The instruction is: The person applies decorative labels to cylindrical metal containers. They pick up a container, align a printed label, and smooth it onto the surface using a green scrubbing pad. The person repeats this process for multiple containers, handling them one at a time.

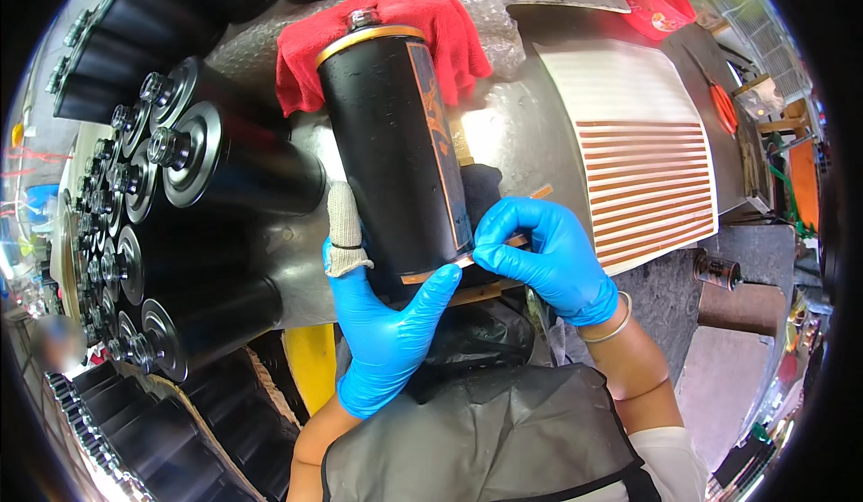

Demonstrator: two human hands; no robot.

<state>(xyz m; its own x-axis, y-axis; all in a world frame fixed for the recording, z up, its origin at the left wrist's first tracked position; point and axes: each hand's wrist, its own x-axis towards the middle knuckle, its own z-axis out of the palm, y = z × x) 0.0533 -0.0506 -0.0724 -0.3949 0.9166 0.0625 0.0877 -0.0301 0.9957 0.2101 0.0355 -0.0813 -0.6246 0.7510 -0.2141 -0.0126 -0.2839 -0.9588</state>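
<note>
A black cylindrical bottle with a gold band near its metal neck lies on its side, neck away from me. An orange-patterned panel runs along its right side. My left hand, in a blue glove with a knitted cover on one finger, steadies the bottle's near end. Its thumb presses a thin copper-coloured strip along the bottom rim. At that rim's right side my right hand, also blue-gloved, pinches the strip's other end; the fingers partly hide it. A red cloth lies beneath the neck end.
Several similar black bottles are stacked on the left, necks facing left. On the metal table's right lies a white sheet of copper-coloured strips. Beyond it are red-handled scissors and a red basin. Bubble wrap lies behind the cloth.
</note>
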